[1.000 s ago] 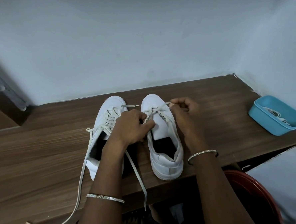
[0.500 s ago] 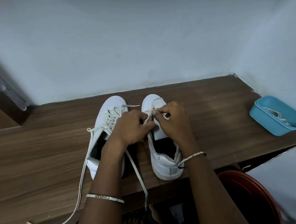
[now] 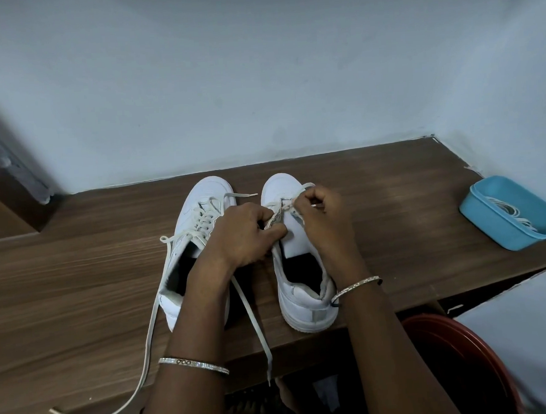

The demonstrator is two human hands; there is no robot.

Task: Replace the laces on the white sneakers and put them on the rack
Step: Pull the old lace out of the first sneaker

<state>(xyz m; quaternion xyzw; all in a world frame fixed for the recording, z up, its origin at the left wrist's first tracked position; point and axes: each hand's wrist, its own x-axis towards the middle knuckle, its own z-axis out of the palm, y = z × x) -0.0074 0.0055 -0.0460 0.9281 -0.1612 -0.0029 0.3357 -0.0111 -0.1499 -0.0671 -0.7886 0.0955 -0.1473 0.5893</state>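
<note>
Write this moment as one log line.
step: working lace on right sneaker | left hand: pinches its eyelet edge | right hand: pinches lace | left sneaker: laced, ends loose | blue tub: white laces inside

Sneakers [image 3: 210, 191]: smooth, matt white leather-like uppers. Laces [image 3: 206, 220]: flat woven cloth, off-white. Shelf [image 3: 78, 282]: brown wood grain, matt. Tub [image 3: 490, 225], right of frame: smooth blue plastic. Bangle [image 3: 191, 363]: glittering metal. Basin [image 3: 466, 355], lower right: glossy reddish plastic.

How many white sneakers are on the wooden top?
2. The left sneaker sits left of centre, its loose lace trailing off the wooden top. The right sneaker stands beside it, where the left hand and right hand pinch its lace. None appear hidden.
</note>
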